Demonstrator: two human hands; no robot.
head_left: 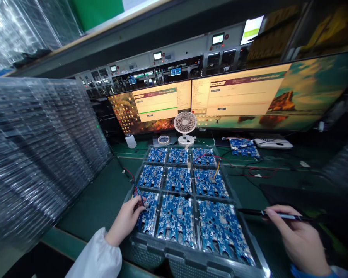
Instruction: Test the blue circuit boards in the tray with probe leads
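A dark tray point(191, 260) in front of me holds several blue circuit boards point(178, 179) in a grid. My left hand point(127, 219), in a white sleeve, pinches a small connector with red and blue wires point(136, 189) at the near-left board point(148, 211). My right hand point(295, 235) rests to the right of the tray, fingers closed around a black pen point(274, 214) that points left toward the tray's edge. A second wired connector point(213, 170) lies on a board at the tray's far right.
Tall stacks of clear plastic trays point(37, 154) stand on the left. Two wide monitors point(229, 96) fill the back, with a small white fan point(185, 127), a white bottle point(130, 141) and a tape roll point(163, 139) below them. Another blue board point(244, 147) and cables lie at back right.
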